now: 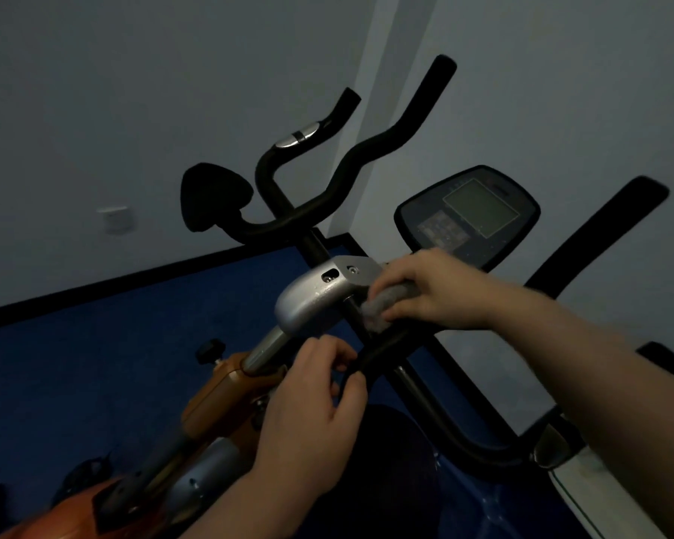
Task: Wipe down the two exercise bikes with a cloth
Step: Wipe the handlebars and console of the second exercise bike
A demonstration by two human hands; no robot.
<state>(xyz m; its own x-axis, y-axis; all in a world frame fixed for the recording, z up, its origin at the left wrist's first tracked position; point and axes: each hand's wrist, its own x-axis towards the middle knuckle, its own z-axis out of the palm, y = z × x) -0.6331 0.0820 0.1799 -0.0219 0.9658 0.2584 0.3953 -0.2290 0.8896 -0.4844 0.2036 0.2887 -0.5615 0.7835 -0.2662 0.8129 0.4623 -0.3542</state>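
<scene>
Your left hand [316, 398] sits nearest, curled around the black foam handlebar [382, 350] of the orange-framed exercise bike [218, 394], steadying it; keep that grip firm so the bar does not swing while you rub; your right hand [425, 289], just beyond, is clamped on the bunched grey cloth [382, 309], which presses against the same bar right beside the silver metal stem housing [316, 301]; work the cloth along and around the bar, turning it to a fresh face; the hands are near each other but apart; farther off stands the second bike's dark console with a grey screen [471, 215], seemingly not yet reached.
</scene>
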